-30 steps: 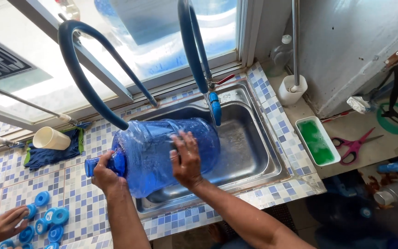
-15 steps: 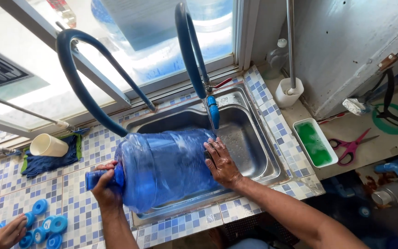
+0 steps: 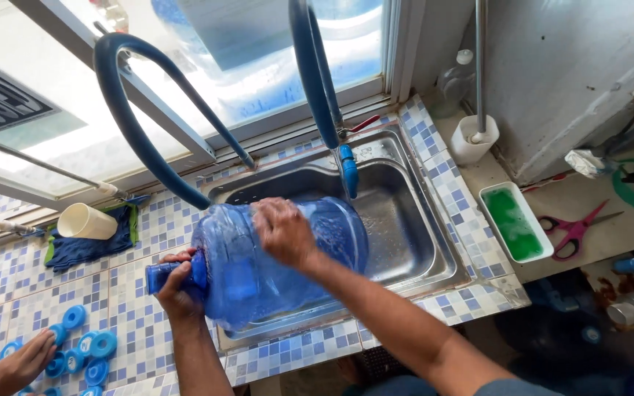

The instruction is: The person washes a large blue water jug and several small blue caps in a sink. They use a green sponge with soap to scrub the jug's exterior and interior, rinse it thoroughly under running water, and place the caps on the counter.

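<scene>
I have a big blue water jug (image 3: 273, 264) lying on its side across the front left part of the steel sink (image 3: 405, 220), its neck pointing left out over the tiled counter (image 3: 31, 293). My left hand (image 3: 179, 282) is wrapped around the neck, fingers curled shut on it near the mouth. My right hand (image 3: 282, 231) lies on top of the jug's body, palm down and fingers spread over the curved plastic; it presses on the surface and does not grip anything. The jug rests partly in the basin and partly over the sink's front rim.

Just behind the jug, a blue hose (image 3: 317, 81) hangs down from above, and its blue nozzle (image 3: 348, 170) ends over the basin near the jug's far end. A second blue hose (image 3: 141, 125) loops in an arch to the left.

On the counter to the left, a cream cup (image 3: 86, 221) lies on its side on a dark blue cloth (image 3: 89, 246). At the lower left, blue bottle caps (image 3: 86, 352) sit in a loose cluster, and another person's hand (image 3: 20, 363) touches them. To the right of the sink stand a white tray of green liquid (image 3: 515, 224) and pink scissors (image 3: 574, 227), with a white pipe holder (image 3: 473, 139) near the wall.
</scene>
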